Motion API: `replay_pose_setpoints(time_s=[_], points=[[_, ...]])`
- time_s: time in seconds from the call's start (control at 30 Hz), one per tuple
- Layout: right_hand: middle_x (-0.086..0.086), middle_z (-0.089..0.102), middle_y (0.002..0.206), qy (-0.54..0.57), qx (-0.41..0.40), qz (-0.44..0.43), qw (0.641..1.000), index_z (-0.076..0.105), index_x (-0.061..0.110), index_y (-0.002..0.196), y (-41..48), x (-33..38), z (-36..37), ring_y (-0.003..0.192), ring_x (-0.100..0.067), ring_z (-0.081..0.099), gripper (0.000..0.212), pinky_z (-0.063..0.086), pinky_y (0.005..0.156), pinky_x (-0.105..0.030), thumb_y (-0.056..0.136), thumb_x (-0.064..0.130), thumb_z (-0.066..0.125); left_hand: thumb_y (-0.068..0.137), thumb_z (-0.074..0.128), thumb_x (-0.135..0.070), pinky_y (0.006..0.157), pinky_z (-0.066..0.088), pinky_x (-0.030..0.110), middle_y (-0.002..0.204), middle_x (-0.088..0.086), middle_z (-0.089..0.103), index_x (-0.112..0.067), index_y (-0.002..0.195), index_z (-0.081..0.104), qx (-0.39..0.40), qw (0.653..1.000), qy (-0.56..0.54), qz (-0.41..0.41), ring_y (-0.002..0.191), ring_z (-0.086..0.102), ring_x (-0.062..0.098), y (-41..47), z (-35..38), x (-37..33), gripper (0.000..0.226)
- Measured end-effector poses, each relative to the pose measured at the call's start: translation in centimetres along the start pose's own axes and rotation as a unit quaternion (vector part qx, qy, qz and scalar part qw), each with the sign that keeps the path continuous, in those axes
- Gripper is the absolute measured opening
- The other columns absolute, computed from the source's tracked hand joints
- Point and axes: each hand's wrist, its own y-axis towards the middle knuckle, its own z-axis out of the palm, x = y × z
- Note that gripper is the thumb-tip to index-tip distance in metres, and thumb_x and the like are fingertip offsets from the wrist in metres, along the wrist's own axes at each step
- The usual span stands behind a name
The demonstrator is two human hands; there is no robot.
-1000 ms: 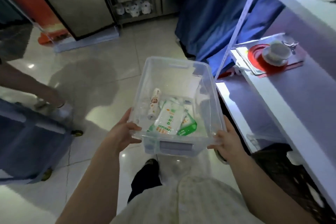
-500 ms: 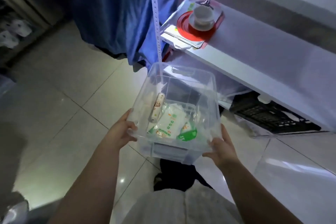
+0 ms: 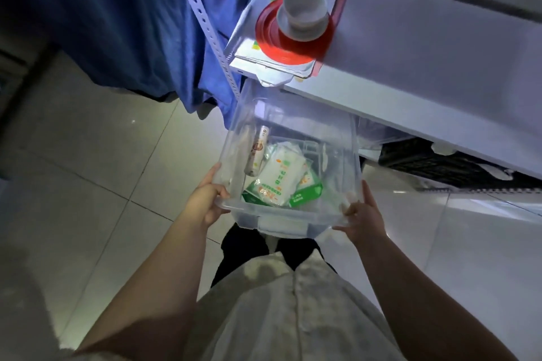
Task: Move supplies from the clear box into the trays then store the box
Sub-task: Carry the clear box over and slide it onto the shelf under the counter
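Observation:
I carry a clear plastic box (image 3: 337, 138) at waist height in front of me. My left hand (image 3: 206, 196) grips its near left corner and my right hand (image 3: 363, 217) grips its near right corner. Inside lie a white tube with a brown label (image 3: 256, 152) along the left wall, a white and green packet (image 3: 278, 176) and a green packet (image 3: 306, 192) under it. The box's far end reaches beneath the edge of a white shelf (image 3: 425, 73). No trays are recognisable from here.
On the shelf a grey cup on a saucer (image 3: 303, 13) stands on a red plate (image 3: 290, 44) over a clipboard with papers. A perforated metal upright (image 3: 205, 23) and a blue curtain (image 3: 117, 14) are at left. A black crate (image 3: 440, 164) sits under the shelf. Tiled floor lies below.
I have turned right toward the shelf, carrying the box with both hands. The shelf and the cup are now much closer, and the box's far end has come under the shelf edge.

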Motion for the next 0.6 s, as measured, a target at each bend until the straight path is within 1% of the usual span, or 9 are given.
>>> replay_pose_setpoints(time_s=[0.07, 0.17, 0.23, 0.3, 0.37, 0.43, 0.5, 0.57, 0.6], points=[[-0.01, 0.044, 0.127, 0.014, 0.001, -0.003, 1.0, 0.045, 0.052, 0.13, 0.9, 0.5, 1.5, 0.105, -0.03, 0.048, 0.091, 0.038, 0.089, -0.066, 0.073, -0.018, 0.032, 0.045, 0.04, 0.012, 0.05, 0.053, 0.033, 0.108, 0.014, 0.054, -0.037, 0.135, 0.044, 0.014, 1.0, 0.008, -0.004, 0.05, 0.065, 0.017, 1.9, 0.0, -2.1, 0.103], [-0.01, 0.042, 0.114, 0.01, -0.005, -0.03, 0.999, 0.043, 0.046, 0.133, 2.6, 1.0, 3.7, 0.099, -0.03, 0.047, 0.087, 0.037, 0.091, -0.07, 0.079, -0.02, 0.032, 0.054, 0.036, 0.016, 0.05, 0.053, 0.03, 0.113, 0.012, 0.054, -0.038, 0.138, 0.04, 0.05, 0.998, 0.028, -0.011, 0.055, 0.066, 0.016, 4.9, 0.2, -5.0, 0.1], [-0.009, 0.045, 0.115, 0.033, -0.034, -0.042, 0.998, 0.049, 0.043, 0.13, 4.1, 0.9, 5.1, 0.091, -0.03, 0.047, 0.085, 0.044, 0.084, -0.058, 0.077, -0.021, 0.03, 0.063, 0.031, 0.019, 0.049, 0.052, 0.028, 0.115, 0.01, 0.053, -0.038, 0.137, 0.039, 0.066, 0.997, 0.039, -0.009, 0.06, 0.068, 0.016, 7.2, 0.7, -6.5, 0.094], [-0.008, 0.049, 0.123, 0.044, -0.075, -0.058, 0.994, 0.052, 0.045, 0.124, 5.5, 0.6, 6.2, 0.085, -0.028, 0.047, 0.088, 0.048, 0.07, -0.038, 0.072, -0.022, 0.029, 0.067, 0.027, 0.021, 0.049, 0.052, 0.026, 0.112, 0.008, 0.055, -0.038, 0.133, 0.042, 0.072, 0.996, 0.057, -0.013, 0.067, 0.07, 0.017, 9.5, 1.2, -7.8, 0.089], [-0.009, 0.05, 0.121, 0.036, -0.096, -0.077, 0.992, 0.052, 0.044, 0.127, 7.0, -0.1, 7.4, 0.072, -0.02, 0.047, 0.085, 0.044, 0.061, -0.03, 0.073, -0.02, 0.033, 0.068, 0.027, 0.021, 0.052, 0.05, 0.027, 0.097, 0.002, 0.064, -0.038, 0.132, 0.044, 0.074, 0.993, 0.091, -0.017, 0.066, 0.066, 0.019, 11.8, 1.5, -9.2, 0.089], [-0.01, 0.051, 0.117, 0.064, -0.13, -0.06, 0.988, 0.053, 0.045, 0.127, 8.3, -0.7, 8.4, 0.071, -0.016, 0.048, 0.085, 0.045, 0.068, -0.033, 0.071, -0.017, 0.033, 0.067, 0.028, 0.02, 0.054, 0.041, 0.029, 0.084, 0.001, 0.069, -0.041, 0.136, 0.043, 0.062, 0.988, 0.136, -0.025, 0.058, 0.054, 0.017, 13.9, 1.7, -10.2, 0.093], [-0.011, 0.056, 0.121, 0.088, -0.163, -0.041, 0.982, 0.064, 0.045, 0.109, 9.6, -1.6, 9.3, 0.087, -0.019, 0.057, 0.082, 0.047, 0.078, -0.038, 0.065, -0.017, 0.032, 0.067, 0.028, 0.021, 0.053, 0.037, 0.027, 0.104, 0.002, 0.063, -0.045, 0.136, 0.042, 0.053, 0.983, 0.172, -0.031, 0.052, 0.055, 0.012, 15.4, 1.3, -10.6, 0.096], [-0.024, 0.056, 0.119, 0.097, -0.178, -0.024, 0.979, 0.07, 0.035, 0.084, 10.8, -2.9, 9.9, 0.103, -0.033, 0.059, 0.066, 0.048, 0.079, -0.047, 0.063, -0.015, 0.032, 0.067, 0.029, 0.021, 0.06, 0.04, 0.03, 0.122, 0.001, 0.053, -0.048, 0.135, 0.043, 0.064, 0.981, 0.181, -0.038, 0.068, 0.058, 0.01, 16.7, 0.6, -10.5, 0.097], [-0.029, 0.055, 0.109, 0.11, -0.187, -0.011, 0.976, 0.071, 0.028, 0.081, 11.3, -3.7, 9.9, 0.096, -0.04, 0.06, 0.057, 0.05, 0.077, -0.052, 0.065, -0.014, 0.035, 0.068, 0.031, 0.02, 0.065, 0.042, 0.034, 0.125, 0.0, 0.052, -0.048, 0.134, 0.044, 0.07, 0.981, 0.177, -0.043, 0.077, 0.057, 0.011, 17.4, 0.1, -10.3, 0.095]])
